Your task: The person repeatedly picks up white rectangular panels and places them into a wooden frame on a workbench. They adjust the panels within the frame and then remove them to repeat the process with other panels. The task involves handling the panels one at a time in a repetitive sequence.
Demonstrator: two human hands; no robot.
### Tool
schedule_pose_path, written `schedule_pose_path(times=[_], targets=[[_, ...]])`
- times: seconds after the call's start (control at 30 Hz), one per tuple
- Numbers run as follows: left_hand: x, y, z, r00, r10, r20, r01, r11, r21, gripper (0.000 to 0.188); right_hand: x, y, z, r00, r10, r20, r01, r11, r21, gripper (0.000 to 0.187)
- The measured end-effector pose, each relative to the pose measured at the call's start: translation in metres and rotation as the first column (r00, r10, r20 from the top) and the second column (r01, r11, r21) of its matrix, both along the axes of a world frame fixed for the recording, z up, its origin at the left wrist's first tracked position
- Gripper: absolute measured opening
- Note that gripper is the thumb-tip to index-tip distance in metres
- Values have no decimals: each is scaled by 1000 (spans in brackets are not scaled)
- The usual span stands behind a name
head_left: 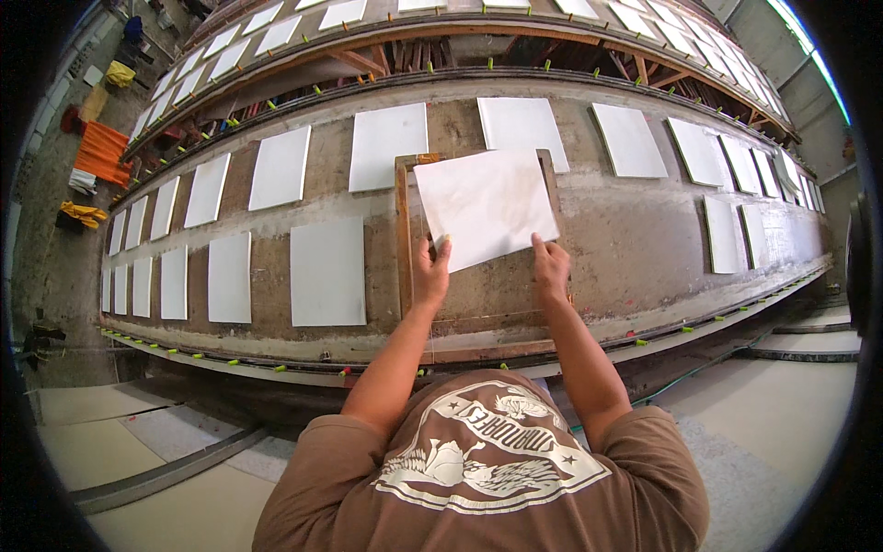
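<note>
A white rectangular sheet (487, 207) with faint brownish smudges is held up, tilted, in front of me; its material I cannot tell. My left hand (430, 271) is closed on its near left corner, thumb on top. On the near right corner, my right hand (551, 267) grips in the same way. Beneath the sheet a wooden frame (403, 230) lies on the long brown table (625, 267), partly hidden by the sheet and my arms. Just beyond it lie more white sheets, including one at the back left (391, 138) and one at the back right (522, 127).
Several white sheets (327, 271) lie in two rows along the table. Small yellow-green clips (641, 342) line its near edge. A second table (487, 20) with more sheets runs behind. Orange cloth (103, 152) hangs at the far left. Pale boards (156, 460) lie lower left.
</note>
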State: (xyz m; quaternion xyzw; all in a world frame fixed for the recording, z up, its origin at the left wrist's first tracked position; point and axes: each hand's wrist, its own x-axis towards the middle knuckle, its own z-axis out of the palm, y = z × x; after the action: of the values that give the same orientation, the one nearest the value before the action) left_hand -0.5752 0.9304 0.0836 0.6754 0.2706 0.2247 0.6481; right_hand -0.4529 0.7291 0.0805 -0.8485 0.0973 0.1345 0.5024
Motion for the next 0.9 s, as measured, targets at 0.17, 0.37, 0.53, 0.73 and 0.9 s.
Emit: schedule_pose_path(times=[0.17, 0.37, 0.53, 0.73, 0.9], targets=[[-11, 59, 4, 960, -279, 35, 279, 960, -4, 42, 17, -14, 48, 553, 433, 712, -88, 880, -467, 56], [6, 79, 27, 943, -322, 81, 323, 946, 8, 42, 33, 12, 83, 717, 629, 301, -611, 775, -165, 72], [-3, 90, -26, 989, 90, -117, -41, 928, 371, 61, 22, 21, 18, 860, 293, 417, -349, 935, 63, 66], [-57, 61, -68, 872, 188, -451, 135, 794, 593, 83, -5, 20, -53, 957, 133, 259, -139, 990, 6, 64], [-74, 44, -73, 708, 174, -684, 265, 832, 486, 94, -17, 25, -77, 968, 138, 211, -138, 990, -11, 63]])
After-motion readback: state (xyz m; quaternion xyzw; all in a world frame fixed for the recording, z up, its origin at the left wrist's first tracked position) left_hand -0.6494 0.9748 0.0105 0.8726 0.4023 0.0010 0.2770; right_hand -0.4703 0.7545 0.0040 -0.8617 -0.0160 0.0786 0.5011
